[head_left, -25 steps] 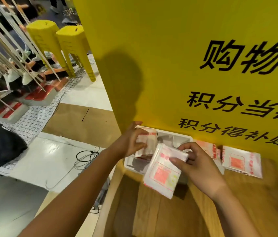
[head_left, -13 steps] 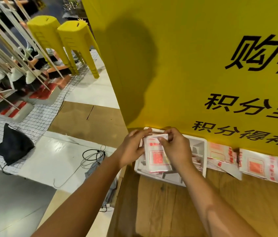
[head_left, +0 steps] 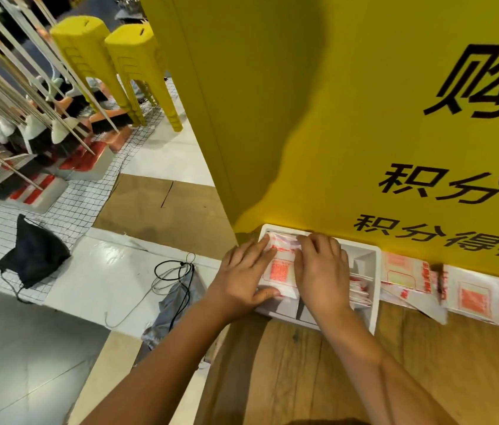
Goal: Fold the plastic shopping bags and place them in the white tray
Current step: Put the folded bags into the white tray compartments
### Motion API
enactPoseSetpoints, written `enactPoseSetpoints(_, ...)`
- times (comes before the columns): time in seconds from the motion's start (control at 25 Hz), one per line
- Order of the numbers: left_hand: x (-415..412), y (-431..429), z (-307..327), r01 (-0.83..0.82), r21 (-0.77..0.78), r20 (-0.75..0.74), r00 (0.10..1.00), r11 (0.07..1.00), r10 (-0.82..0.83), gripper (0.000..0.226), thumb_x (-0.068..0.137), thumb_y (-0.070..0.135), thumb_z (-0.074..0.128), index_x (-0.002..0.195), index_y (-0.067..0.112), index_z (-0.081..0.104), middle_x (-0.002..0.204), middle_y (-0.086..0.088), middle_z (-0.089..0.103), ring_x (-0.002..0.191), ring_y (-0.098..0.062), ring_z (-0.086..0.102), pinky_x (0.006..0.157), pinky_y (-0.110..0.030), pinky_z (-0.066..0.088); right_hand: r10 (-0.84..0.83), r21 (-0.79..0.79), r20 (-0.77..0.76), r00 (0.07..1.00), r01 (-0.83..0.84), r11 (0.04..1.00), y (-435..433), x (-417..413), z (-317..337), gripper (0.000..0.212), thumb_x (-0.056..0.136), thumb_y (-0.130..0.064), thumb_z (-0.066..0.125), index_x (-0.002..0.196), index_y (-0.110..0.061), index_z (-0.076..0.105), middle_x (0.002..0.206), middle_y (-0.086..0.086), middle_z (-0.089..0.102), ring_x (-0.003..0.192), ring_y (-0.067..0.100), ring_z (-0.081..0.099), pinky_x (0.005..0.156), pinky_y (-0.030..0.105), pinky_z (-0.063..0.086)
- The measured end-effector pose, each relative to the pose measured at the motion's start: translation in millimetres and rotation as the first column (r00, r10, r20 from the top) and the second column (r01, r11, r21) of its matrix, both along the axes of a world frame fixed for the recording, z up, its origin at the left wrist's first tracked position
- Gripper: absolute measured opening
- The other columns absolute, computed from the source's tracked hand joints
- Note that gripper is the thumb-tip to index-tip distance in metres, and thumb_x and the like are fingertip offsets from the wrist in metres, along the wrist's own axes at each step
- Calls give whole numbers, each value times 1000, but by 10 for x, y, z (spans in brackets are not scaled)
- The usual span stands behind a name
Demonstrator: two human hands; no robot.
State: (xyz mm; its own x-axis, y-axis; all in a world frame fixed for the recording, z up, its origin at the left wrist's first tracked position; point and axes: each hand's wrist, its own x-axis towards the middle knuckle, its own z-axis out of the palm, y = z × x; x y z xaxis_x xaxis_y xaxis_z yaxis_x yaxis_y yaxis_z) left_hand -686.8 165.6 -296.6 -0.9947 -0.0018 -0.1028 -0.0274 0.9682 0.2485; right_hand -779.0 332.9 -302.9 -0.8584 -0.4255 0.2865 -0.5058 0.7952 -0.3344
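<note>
A folded white shopping bag with red print (head_left: 280, 271) lies in the left compartment of the white tray (head_left: 375, 302), which stands on the wooden table against the yellow board. My left hand (head_left: 242, 277) presses the bag's left side with flat fingers, thumb at its near edge. My right hand (head_left: 318, 271) lies flat over the bag's right side. More folded bags (head_left: 358, 289) sit in the tray's right compartment. Two flat bags (head_left: 407, 271) (head_left: 484, 296) lie on the table to the right of the tray.
The yellow sign board (head_left: 334, 133) rises right behind the tray. The wooden table (head_left: 303, 378) stretches toward me. Left of it, on the floor, are a black cable (head_left: 174, 271), a black pouch (head_left: 32, 253), yellow stools (head_left: 113, 65) and brooms.
My hands lowered the folded bag from the air into the tray's left compartment and now press it flat. The view moved closer to the tray.
</note>
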Motion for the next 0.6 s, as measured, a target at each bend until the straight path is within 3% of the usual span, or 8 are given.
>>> enactPoseSetpoints(0.08,-3,-9,23,18,-77,0,1000,997,-18,83,90,70,35,154,17,35,164,-3,26,148,-29,22,117,-57,27,46,95,-20,999,-44,995,43,68,-61,36,95,-25,58,126,-7,62,124,13,58,115,34,52,95,48,47)
enactPoseSetpoints(0.2,-48,101,131,9,-148,164,986,989,15,80,97,60,40,160,22,10,168,3,0,152,-24,2,122,-51,10,75,202,7,997,-75,977,34,110,-89,42,92,-23,60,130,-4,61,129,12,59,121,33,51,101,50,44)
enactPoseSetpoints(0.32,-74,219,137,-11,-159,210,977,987,45,88,89,71,11,160,19,-2,167,0,-10,152,-26,0,121,-45,4,70,192,32,997,-75,979,48,120,-61,54,78,-18,72,129,-4,61,130,13,60,123,35,52,102,51,44)
enactPoseSetpoints(0.4,-61,233,100,-38,-112,168,984,993,56,93,84,72,-1,160,18,-1,168,-2,-8,153,-27,1,121,-45,5,95,141,33,995,-99,985,89,167,-67,51,82,-23,65,131,-5,60,136,13,58,129,35,50,104,52,43)
enactPoseSetpoints(0.52,-2,212,96,-56,-73,62,996,996,60,88,91,70,9,160,15,7,168,-7,-1,153,-27,1,123,-46,7,80,57,31,996,-82,995,174,245,-29,46,97,-32,41,132,-10,61,141,8,56,132,28,47,106,47,42)
enactPoseSetpoints(0.6,14,216,139,-71,-36,23,997,997,72,88,91,70,14,160,15,13,167,-9,4,153,-28,5,122,-46,10,75,9,38,996,-76,997,228,261,19,47,100,-35,38,133,-12,61,143,6,55,133,27,47,106,45,42)
